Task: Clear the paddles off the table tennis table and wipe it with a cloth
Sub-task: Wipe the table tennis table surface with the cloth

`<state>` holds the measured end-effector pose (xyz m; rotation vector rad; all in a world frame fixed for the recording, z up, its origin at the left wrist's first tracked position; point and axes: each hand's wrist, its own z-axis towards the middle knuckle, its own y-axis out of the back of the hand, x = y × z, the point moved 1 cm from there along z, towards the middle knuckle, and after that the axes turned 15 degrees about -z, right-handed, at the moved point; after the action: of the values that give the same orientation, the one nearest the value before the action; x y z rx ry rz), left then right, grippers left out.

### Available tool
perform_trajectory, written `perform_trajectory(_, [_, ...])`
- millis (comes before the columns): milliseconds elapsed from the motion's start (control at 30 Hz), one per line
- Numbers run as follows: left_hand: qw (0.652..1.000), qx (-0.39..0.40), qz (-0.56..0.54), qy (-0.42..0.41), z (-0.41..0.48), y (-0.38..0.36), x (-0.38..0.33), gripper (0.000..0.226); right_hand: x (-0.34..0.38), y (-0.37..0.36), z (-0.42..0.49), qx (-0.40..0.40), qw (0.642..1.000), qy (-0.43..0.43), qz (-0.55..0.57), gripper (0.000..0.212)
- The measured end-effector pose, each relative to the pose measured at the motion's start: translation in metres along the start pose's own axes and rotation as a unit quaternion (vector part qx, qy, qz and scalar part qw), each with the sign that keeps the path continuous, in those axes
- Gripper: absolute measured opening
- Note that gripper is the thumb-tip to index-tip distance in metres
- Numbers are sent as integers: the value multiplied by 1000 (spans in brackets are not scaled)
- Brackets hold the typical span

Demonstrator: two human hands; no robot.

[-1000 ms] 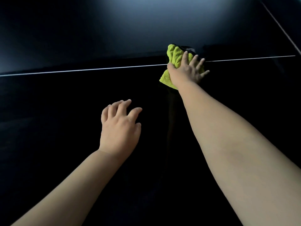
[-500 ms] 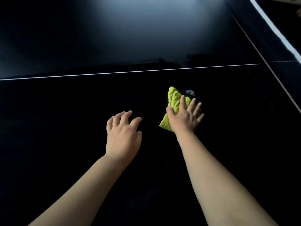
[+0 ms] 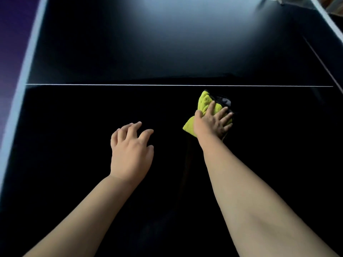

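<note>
Two bare forearms reach over one table [image 3: 74,191], its top dark, smooth and glossy; the left hand [image 3: 130,151] holds nothing, fingers loosely curled; the right hand [image 3: 211,125], fingers straight and spread, presses flat on one cloth [image 3: 204,105], a crumpled, fluffy yellow-green wad with a dark grey fold at its far side; just beyond it runs one thin white line [image 3: 130,84]; a pale band [image 3: 24,71] edges the table's left side.

hands [image 3: 130,154] [image 3: 211,125]: 2 | yellow cloth [image 3: 204,104]: 1 | table tennis table [image 3: 83,173]: 1 | thin white line [image 3: 130,84] across it: 1
</note>
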<state>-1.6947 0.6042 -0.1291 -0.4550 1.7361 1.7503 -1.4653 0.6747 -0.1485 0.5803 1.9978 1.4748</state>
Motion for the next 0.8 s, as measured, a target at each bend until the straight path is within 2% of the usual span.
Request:
perform_trajectory(333, [992,-87,19,87,-14,141,191,41,240,23,-79,-34,995,94,-4,69])
perform_trajectory(533, [986,-109,29,126,-39,195,268,41,381,26,-170,-76,964,253,-22,68])
perform_trajectory(667, [983,-115,28,139,-43,205,283,41,428,22,-215,-84,932,350,-46,66])
perform_trajectory(800, [986,-105,31,126,-31,193,267,41,425,29,-196,-83,891,440,-70,63])
